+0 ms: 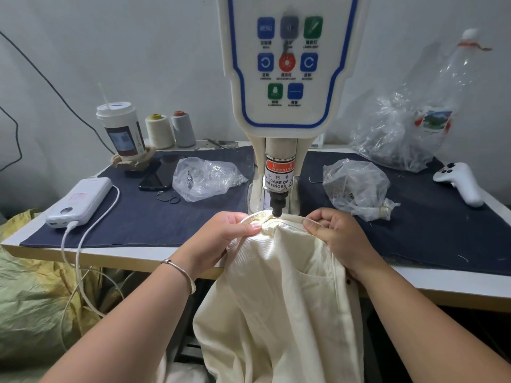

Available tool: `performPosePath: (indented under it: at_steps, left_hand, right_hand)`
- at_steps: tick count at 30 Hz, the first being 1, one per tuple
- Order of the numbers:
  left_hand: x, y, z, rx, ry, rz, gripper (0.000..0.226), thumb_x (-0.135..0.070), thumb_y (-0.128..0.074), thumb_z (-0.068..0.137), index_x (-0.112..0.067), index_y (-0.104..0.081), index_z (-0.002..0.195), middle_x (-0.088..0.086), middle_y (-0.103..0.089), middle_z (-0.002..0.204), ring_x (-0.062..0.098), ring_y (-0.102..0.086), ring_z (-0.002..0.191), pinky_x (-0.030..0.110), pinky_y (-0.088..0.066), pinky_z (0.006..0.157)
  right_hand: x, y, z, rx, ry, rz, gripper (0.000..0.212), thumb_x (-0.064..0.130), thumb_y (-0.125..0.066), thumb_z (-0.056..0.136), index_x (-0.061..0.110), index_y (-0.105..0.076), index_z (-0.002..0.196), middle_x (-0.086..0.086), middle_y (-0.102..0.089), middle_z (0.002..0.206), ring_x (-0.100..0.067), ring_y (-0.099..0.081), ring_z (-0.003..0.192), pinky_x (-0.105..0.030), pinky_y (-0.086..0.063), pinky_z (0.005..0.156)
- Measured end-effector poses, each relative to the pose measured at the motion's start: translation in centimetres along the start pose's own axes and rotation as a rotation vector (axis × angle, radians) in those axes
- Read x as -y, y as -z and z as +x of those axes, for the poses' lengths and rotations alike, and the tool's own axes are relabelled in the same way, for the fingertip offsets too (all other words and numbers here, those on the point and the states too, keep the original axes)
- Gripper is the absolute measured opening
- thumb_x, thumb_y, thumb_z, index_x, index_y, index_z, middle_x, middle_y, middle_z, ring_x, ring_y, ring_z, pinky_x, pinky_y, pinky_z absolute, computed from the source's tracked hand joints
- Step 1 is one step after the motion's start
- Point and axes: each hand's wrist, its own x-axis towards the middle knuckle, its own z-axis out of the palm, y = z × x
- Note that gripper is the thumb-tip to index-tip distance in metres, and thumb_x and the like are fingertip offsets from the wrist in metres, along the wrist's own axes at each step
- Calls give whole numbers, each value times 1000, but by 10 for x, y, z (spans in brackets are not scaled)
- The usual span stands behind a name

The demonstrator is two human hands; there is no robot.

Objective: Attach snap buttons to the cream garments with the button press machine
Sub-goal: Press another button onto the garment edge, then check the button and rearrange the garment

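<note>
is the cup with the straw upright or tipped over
Tilted but standing: the cup leans left in its crumpled brown paper holder on the table's back left, lid on, straw poking up.

Both hands [279, 239] pinch the cream garment [279, 299] — edge under the press punch [276, 210].

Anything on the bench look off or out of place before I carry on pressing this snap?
Only minor things. The takeaway cup leans to one side in its crumpled brown holder at the table's back left. Both hands, left hand and right hand, pinch the cream garment right beside the press head.
</note>
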Motion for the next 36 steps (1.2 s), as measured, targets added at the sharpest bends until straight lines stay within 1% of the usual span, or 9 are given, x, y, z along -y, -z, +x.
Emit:
performPosePath:
  at_steps: [5, 10, 14, 20, 23, 26, 29, 33, 36]
  left_hand:
    - [-1, -1, -2, -32, -34, 60, 53, -26, -68, 79, 20, -60, 103, 19, -60, 91, 28, -55, 82, 29, -42, 67]
    - [-5, -5, -5, -35, -36, 67, 48, -27, -69, 79, 16, -63, 100, 16, -62, 87, 25, -58, 78, 25, -45, 64]
    - [-4, -7, -7, -44, -16, 23, 28, -27, -70, 80, -1, -70, 91, 13, -63, 81, 21, -60, 69, 22, -48, 59]
    - [-5, -12, -14, -103, -60, 44, 21, -30, -69, 79, -10, -71, 82, 16, -54, 82, 23, -46, 68, 32, -31, 56]
    - [-8, -12, -19, -98, -95, -20, 23, -27, -68, 80, -4, -69, 84, 19, -54, 85, 24, -48, 69, 32, -34, 58]
    - [-12, -12, -26, -67, -68, 13, 24, -26, -68, 78, -2, -68, 85, 19, -57, 83, 24, -50, 66, 30, -37, 57]
    - [-12, -10, -41, -13, 8, 122, 16, -26, -70, 76, -10, -71, 76, 10, -59, 72, 18, -52, 58, 22, -40, 52]
    - [-15, -5, -64, 105, -12, 84, 27, -27, -74, 74, -5, -75, 90, 10, -68, 83, 20, -61, 69, 27, -46, 62]
    - [-31, -3, -82, 179, -58, 89, 31, -29, -77, 73, -4, -72, 90, 10, -67, 82, 21, -61, 70, 30, -46, 66]
  right_hand:
    - [-2, 0, 1, -17, -4, 5, 11, 16, -68, 89, 7, -69, 82, -11, -52, 61, -12, -48, 60, -17, -42, 64]
    - [-2, 0, -1, -36, -10, 44, 10, 14, -68, 89, 6, -69, 83, -7, -54, 61, -11, -50, 60, -17, -44, 64]
    - [2, -1, -2, -31, -20, 52, 9, 15, -68, 89, 8, -70, 83, -7, -60, 62, -12, -55, 62, -25, -46, 69]
    - [19, 0, -9, -89, -47, 35, 9, 16, -70, 86, 15, -72, 77, -6, -66, 66, -9, -58, 64, -23, -46, 68]
    - [40, 1, -15, -98, -109, 166, 19, 12, -72, 83, 17, -71, 65, 0, -66, 63, -9, -59, 62, -23, -48, 64]
    - [59, 7, -24, -13, -289, 392, 26, 7, -72, 81, 16, -70, 57, -5, -66, 60, -15, -62, 55, -24, -51, 55]
    - [65, 11, -38, 136, -461, 287, 18, 3, -70, 83, 7, -66, 66, -10, -64, 64, -20, -61, 58, -28, -53, 59]
    - [75, 16, -59, 250, -411, 337, 10, 11, -73, 75, 7, -64, 75, -11, -63, 70, -18, -59, 58, -25, -50, 55]
    - [94, 27, -73, 354, -299, 324, 20, 19, -74, 69, 6, -67, 83, -12, -65, 75, -16, -60, 60, -22, -50, 52]
